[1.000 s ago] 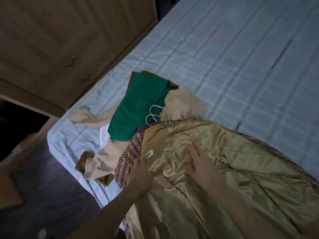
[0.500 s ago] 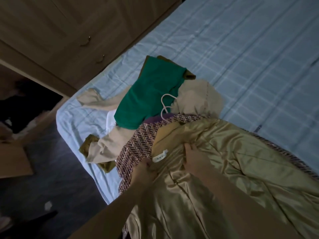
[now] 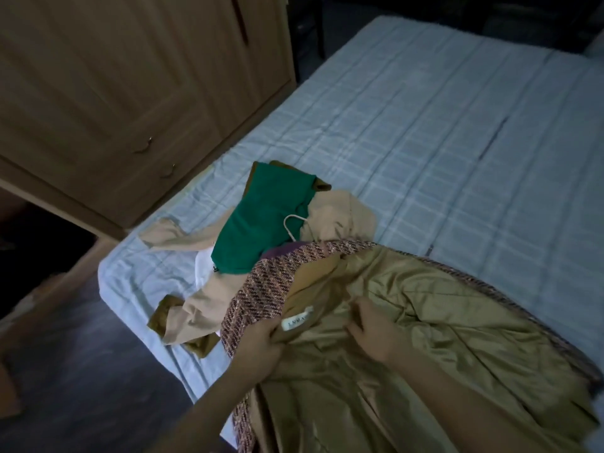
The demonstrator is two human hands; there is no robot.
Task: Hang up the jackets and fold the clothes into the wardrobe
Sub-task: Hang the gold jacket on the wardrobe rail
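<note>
A tweed jacket (image 3: 261, 289) with shiny gold lining (image 3: 441, 322) lies open on the bed, lining up. My left hand (image 3: 261, 348) grips its collar edge beside the white label (image 3: 295, 320). My right hand (image 3: 372, 331) pinches the lining just right of the label. Behind the jacket lies a pile: a green garment (image 3: 264, 223), a beige garment (image 3: 340, 217), a brown piece (image 3: 163, 318) and a white hanger hook (image 3: 291, 223). The wooden wardrobe (image 3: 130, 93) stands to the left with its doors closed.
The bed (image 3: 425, 142) with a pale blue checked sheet stretches back and right. Dark floor (image 3: 81, 371) lies at the lower left. A cardboard piece (image 3: 8, 393) sits at the left edge. An open dark space (image 3: 39, 243) shows beside the wardrobe.
My right hand has slid back toward the collar and bunched the lining. My left hand keeps its hold near the label. The camera view has lifted toward the wardrobe.
</note>
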